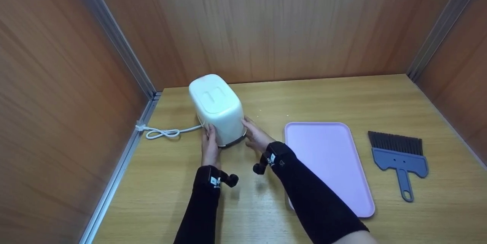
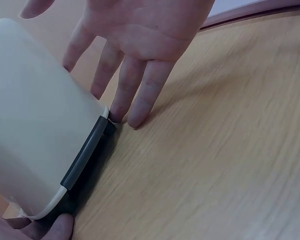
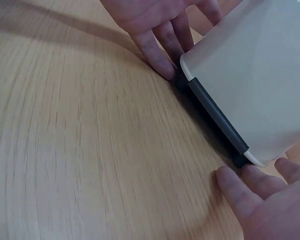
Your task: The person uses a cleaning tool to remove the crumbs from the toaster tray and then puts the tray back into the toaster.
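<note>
A white toaster (image 1: 217,109) with a rounded top and a dark base stands at an angle on the table. My left hand (image 1: 210,147) rests against its left side, low near the base. On the opposite side my right hand (image 1: 257,135) touches the toaster with spread, mostly straight fingers. In the left wrist view, the right hand's fingers (image 2: 125,95) reach down to the base corner. A dark grey strip (image 3: 217,115) runs along the toaster's lower edge, between the two hands in the right wrist view. Some fingertips are hidden behind the toaster.
A white looped cord (image 1: 167,133) runs left from the toaster to the metal edge rail. To the right lies a pink tray (image 1: 327,152), partly under my right forearm. Farther right is a blue-grey brush (image 1: 399,156). Wooden panels (image 1: 281,27) enclose the table.
</note>
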`<state>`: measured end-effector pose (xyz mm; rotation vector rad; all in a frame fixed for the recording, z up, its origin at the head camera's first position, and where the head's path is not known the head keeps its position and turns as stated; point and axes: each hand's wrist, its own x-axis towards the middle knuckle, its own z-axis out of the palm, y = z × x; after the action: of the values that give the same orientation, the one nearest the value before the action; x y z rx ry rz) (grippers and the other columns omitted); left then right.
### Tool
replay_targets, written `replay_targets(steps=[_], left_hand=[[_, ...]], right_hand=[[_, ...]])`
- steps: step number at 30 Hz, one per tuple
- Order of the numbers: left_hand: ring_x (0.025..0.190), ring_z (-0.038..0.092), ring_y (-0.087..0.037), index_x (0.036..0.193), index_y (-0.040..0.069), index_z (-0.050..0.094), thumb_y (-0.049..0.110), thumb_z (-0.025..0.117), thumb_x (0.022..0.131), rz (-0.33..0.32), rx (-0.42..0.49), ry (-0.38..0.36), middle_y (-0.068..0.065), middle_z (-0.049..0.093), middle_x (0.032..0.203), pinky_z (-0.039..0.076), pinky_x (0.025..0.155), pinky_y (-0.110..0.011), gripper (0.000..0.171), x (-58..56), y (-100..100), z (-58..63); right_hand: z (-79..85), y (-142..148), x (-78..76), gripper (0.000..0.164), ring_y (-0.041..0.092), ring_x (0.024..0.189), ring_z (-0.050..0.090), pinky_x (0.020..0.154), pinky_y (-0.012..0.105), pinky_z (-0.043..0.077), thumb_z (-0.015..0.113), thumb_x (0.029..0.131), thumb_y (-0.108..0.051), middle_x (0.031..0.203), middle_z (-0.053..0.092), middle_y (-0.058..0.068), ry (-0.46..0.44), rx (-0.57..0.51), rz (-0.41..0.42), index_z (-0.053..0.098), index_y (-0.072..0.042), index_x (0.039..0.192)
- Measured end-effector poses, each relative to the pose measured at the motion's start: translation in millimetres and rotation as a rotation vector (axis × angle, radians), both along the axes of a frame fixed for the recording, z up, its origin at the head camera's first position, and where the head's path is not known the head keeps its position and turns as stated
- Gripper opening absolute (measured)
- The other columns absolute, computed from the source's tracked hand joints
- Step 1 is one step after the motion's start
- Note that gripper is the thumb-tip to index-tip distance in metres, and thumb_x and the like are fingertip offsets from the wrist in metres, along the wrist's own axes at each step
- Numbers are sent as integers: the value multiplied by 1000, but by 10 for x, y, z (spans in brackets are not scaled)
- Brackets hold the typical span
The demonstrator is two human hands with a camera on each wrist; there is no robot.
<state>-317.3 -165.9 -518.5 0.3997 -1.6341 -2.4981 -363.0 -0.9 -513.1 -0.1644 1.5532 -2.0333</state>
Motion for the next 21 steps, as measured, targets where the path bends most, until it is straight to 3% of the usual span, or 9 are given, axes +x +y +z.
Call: replay_targets(steps=[10,17,21], left_hand=[[149,15,-32,159,30,7,61,48,94,-5,-75,-75,-9,11,165,18,120,-54,82,10,-49,2],[148,19,-31,158,36,11,65,51,91,-24,-55,-110,-6,16,164,21,119,-51,83,-20,-63,17],[149,18,-32,159,30,11,66,52,90,9,-81,-113,-10,12,165,21,120,-50,88,-17,-74,-2]], right_hand=[[10,-34,-15,81,34,150,-9,117,64,2,46,101,-48,165,-13,4,-4,9,-23,-4,-21,159],[-17,-34,-35,78,33,150,-7,118,64,5,46,101,-47,165,-12,3,-13,18,-51,0,-21,159],[-16,-44,-35,77,32,150,-10,117,65,4,43,102,-46,164,-15,4,0,7,-31,-1,-20,159]])
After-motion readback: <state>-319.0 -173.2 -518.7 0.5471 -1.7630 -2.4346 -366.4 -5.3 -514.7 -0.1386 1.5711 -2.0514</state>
